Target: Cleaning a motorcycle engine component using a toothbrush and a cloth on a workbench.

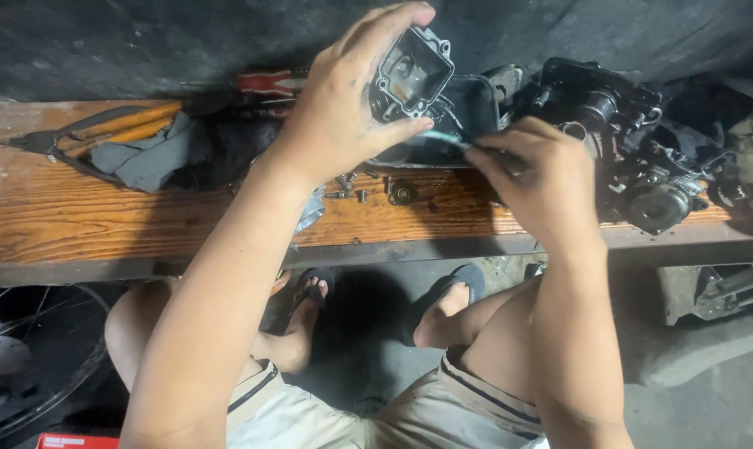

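The left hand is clamped on a small metal bowl, thumb below and fingers over the top, with the hollow side turned to the camera. It is held in the air just above a dark tray on the wooden bench. The right hand is closed in a pinch on a thin tool with a pale bluish tip, which points at the lower edge of the bowl.

To do this well, I think the left hand should keep the bowl steady while the tool works along the rim with light pressure, so the edge is not scratched.

Counted: one bowl, one tool, one tray. One dark engine part lies to the right. A few small screws lie under the tray; their number I cannot tell. One pliers rests on the left beside a grey rag.
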